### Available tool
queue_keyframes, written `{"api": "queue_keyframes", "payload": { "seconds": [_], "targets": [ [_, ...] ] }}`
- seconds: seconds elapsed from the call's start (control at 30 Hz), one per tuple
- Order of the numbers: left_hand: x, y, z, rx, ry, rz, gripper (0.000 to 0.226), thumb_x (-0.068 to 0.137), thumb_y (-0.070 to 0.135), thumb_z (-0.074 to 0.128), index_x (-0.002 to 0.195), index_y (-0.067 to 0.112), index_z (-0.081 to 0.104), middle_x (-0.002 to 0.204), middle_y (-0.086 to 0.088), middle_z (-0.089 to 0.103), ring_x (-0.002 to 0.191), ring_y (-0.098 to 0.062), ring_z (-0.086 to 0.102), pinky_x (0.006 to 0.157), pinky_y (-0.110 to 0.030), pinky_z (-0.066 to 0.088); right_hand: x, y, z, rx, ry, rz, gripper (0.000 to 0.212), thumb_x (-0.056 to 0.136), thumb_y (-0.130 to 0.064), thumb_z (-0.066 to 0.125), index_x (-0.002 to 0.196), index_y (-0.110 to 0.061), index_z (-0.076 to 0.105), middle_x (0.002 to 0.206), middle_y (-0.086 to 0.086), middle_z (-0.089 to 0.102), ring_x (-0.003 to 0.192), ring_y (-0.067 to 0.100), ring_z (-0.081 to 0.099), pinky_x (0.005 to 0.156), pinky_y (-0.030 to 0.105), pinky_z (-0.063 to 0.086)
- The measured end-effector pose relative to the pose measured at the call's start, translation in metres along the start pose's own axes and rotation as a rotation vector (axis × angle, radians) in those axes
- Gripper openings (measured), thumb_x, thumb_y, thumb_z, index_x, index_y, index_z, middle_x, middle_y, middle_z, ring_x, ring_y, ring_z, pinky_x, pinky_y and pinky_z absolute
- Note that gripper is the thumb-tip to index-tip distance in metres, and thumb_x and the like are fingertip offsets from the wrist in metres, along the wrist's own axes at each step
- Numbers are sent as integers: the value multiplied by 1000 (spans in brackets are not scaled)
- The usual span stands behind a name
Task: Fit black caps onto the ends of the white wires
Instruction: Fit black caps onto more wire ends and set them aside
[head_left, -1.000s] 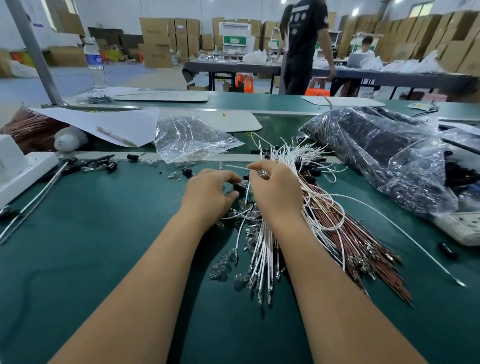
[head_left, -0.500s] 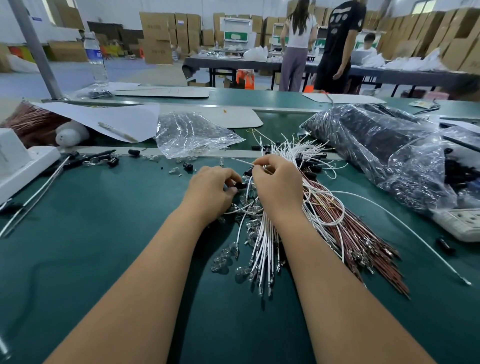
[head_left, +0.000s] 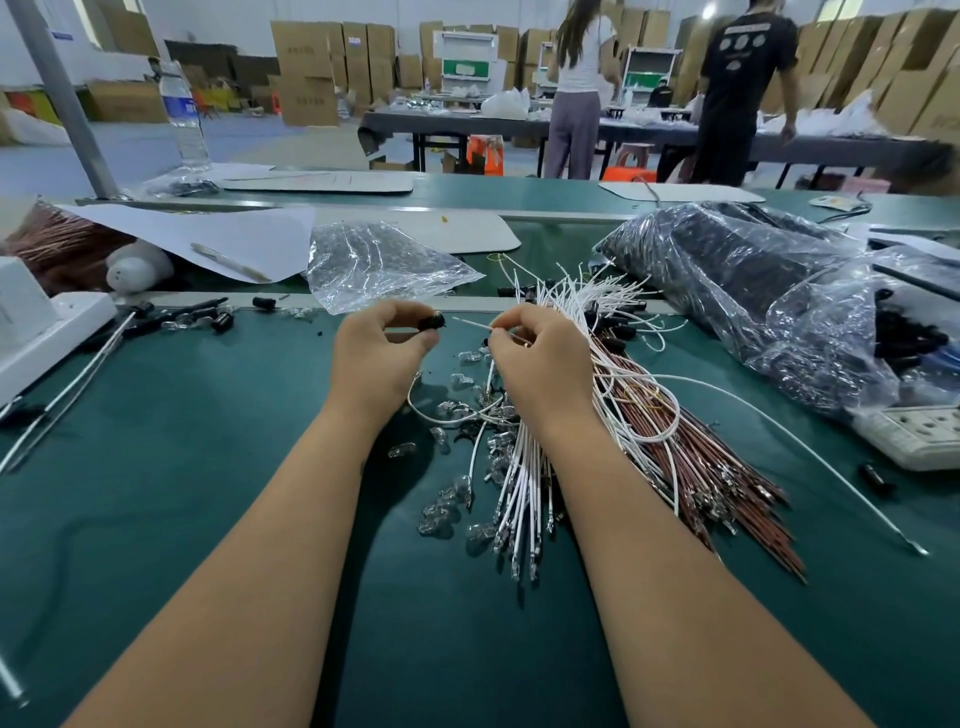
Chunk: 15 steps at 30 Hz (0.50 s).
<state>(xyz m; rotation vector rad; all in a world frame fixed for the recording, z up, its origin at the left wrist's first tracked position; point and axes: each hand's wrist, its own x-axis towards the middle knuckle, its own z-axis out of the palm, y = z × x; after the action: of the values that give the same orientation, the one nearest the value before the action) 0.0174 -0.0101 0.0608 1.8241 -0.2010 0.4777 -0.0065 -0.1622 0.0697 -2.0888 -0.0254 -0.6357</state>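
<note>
Left hand (head_left: 375, 353) pinches a black cap (head_left: 432, 321) just beside the white wire (head_left: 470, 323) tip pinched by the right hand (head_left: 540, 358) — cap's opening unclear.

The left hand (head_left: 371, 358) pinches a black cap (head_left: 432, 321); the right hand (head_left: 540, 364) pinches a white wire (head_left: 474, 324), its tip just right of the cap, above the green tabletop (head_left: 156, 467). More wires (head_left: 524, 478) lie below.

Water bottle (head_left: 183, 117) far left; power strip (head_left: 917, 434) right.
</note>
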Motion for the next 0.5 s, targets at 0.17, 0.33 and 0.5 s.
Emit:
{"api": "queue_keyframes", "payload": {
  "seconds": [0.17,0.33,0.5],
  "targets": [
    [-2,0,4,-50,-28,-16,24,79,5,76,83,27,68,82,11,72,77,-4,70,75,-19,54,-1,0,1,-30,-20,-14,12,86,-15,60,83,-22,69,67,-10,59,63,12,59,60,32,53],
    [-4,3,5,-60,-40,-3,25,81,1,72,84,25,68,81,11,72,77,-3,69,75,-15,53,-1,0,1,-51,-47,-24,12,86,-16,60,82,-23,70,70,-6,61,64,14,58,61,33,53],
    [-6,5,5,-176,-71,-36,27,85,1,68,85,28,71,78,13,74,81,-3,70,74,-11,51,-1,1,1,-53,-50,-30,11,88,-17,60,87,-22,70,73,-7,62,67,13,57,62,29,48]
  ]
}}
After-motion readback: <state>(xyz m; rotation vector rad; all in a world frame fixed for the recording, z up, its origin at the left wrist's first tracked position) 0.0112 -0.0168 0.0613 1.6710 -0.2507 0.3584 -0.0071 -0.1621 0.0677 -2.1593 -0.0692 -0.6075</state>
